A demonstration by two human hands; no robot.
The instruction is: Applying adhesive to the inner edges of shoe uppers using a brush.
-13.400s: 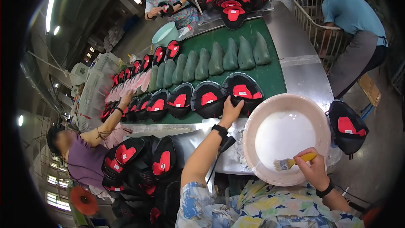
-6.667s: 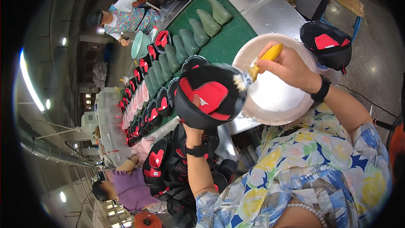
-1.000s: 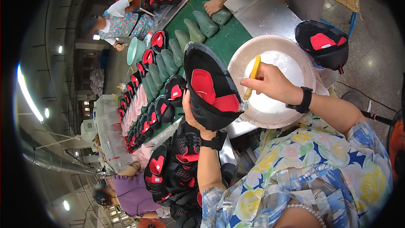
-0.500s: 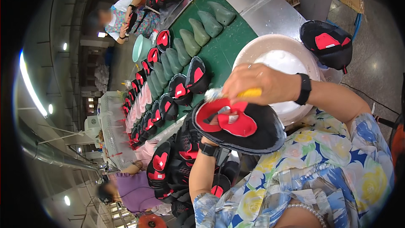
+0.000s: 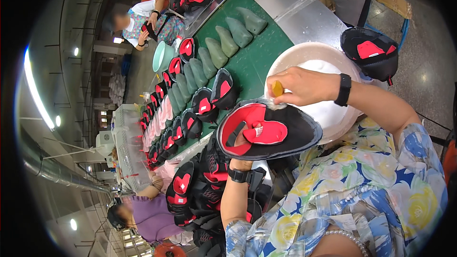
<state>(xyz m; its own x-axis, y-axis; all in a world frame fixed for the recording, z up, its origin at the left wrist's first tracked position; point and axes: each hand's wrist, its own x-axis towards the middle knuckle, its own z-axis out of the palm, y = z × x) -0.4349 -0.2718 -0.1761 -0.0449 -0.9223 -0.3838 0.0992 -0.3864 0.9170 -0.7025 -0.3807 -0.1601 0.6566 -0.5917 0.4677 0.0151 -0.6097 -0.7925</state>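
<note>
A black shoe upper (image 5: 299,124) with red lining is held bottom side up by my left hand (image 5: 242,163). The fingers grip its heel end, partly inside the opening and partly hidden beneath. Closed round the yellow handle of a brush (image 5: 277,88) is my right hand (image 5: 307,85). The pale, wet-looking bristles touch the far edge of the upper. Just beyond, partly under my right forearm, stands a pale pink basin (image 5: 281,61) of white liquid (image 5: 328,114).
A green conveyor belt (image 5: 259,47) carries green shoe lasts (image 5: 218,50) and rows of shoe uppers (image 5: 224,88). Another upper (image 5: 369,54) rests right of the basin. More uppers (image 5: 183,185) are piled left of me. Two people (image 5: 150,21) (image 5: 152,216) sit along the line.
The brush has moved right along the far edge of the upper, and its handle has turned. The upper has tipped slightly in my left hand.
</note>
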